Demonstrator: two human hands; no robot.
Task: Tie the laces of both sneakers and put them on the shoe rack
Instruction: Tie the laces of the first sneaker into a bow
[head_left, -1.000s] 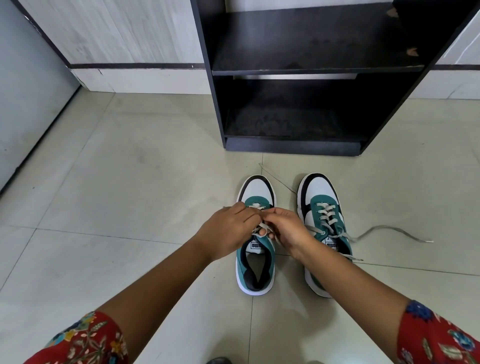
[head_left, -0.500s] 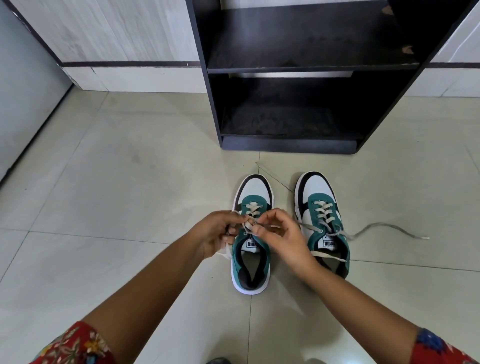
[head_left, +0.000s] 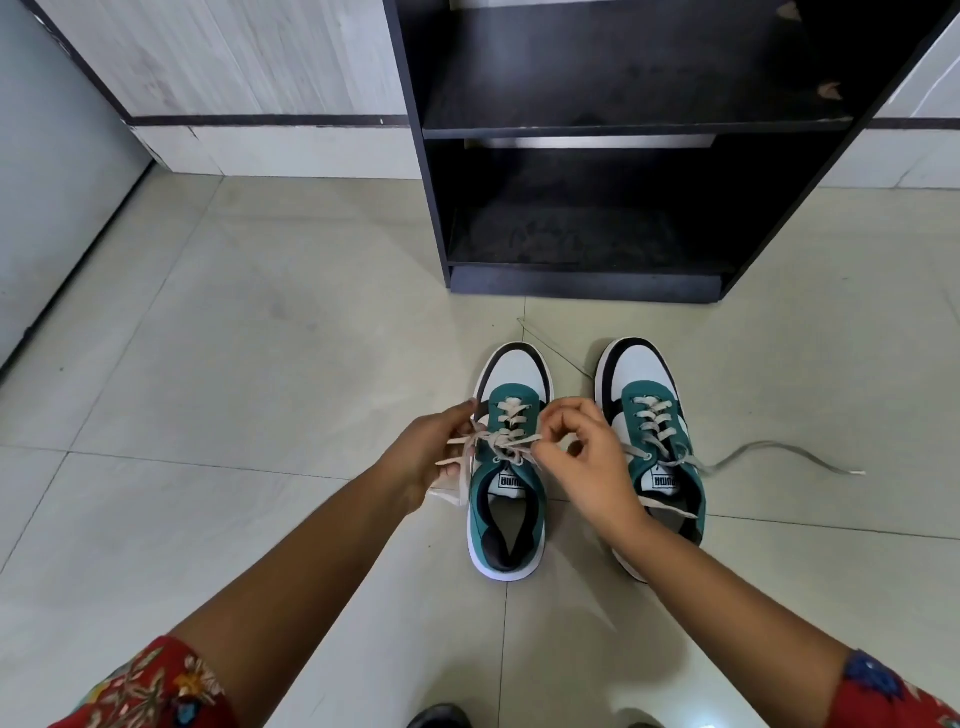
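Observation:
Two teal, white and black sneakers stand side by side on the tiled floor, toes toward the rack. On the left sneaker (head_left: 511, 374), my left hand (head_left: 428, 457) pinches one lace strand at its left side. My right hand (head_left: 587, 457) pinches the other strand at its right side, and a knot (head_left: 506, 449) sits between them over the tongue. The right sneaker (head_left: 647, 384) has loose laces; one lace end (head_left: 779, 449) trails right across the floor. The black shoe rack (head_left: 582, 283) stands just beyond the toes, both shelves bare.
A pale wall with a dark stripe (head_left: 260, 120) runs behind the rack. A grey panel (head_left: 47, 171) stands at the far left. Open floor tiles (head_left: 234, 364) lie left of the sneakers. A dark object (head_left: 439, 717) pokes in at the bottom edge.
My hands, held close together over the left sneaker's laces a second ago, have drawn apart sideways, each pulling a strand out. The right sneaker has not moved.

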